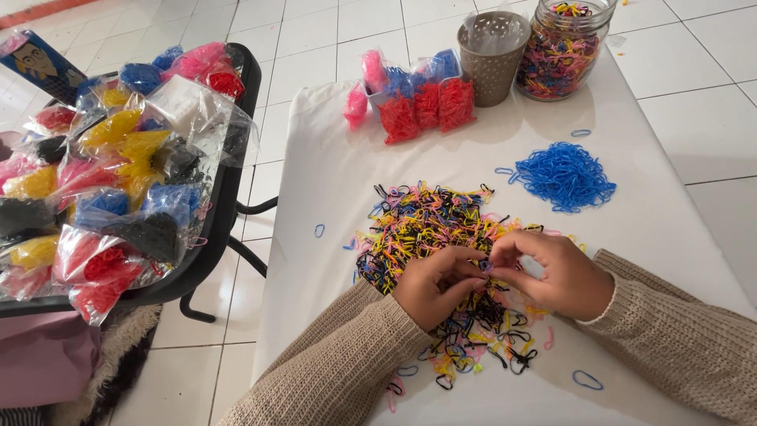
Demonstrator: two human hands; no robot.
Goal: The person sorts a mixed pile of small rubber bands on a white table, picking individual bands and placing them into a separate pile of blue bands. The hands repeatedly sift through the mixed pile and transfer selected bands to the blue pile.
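Observation:
A mixed heap of small rubber bands [430, 229], black, yellow, pink and blue, lies in the middle of the white table [331, 158]. My left hand [436, 284] and my right hand [556, 272] meet over the near part of the heap. Their fingertips pinch a small blue band between them. Both arms wear beige knit sleeves. A sorted pile of blue bands [564, 175] sits to the far right of the heap.
Small bags of red, pink and blue bands [422, 99] lie at the table's far edge beside a brown perforated cup [493, 57] and a glass jar of mixed bands [563, 49]. A black tray [229, 197] at left holds several bags of coloured bands. Loose bands dot the table.

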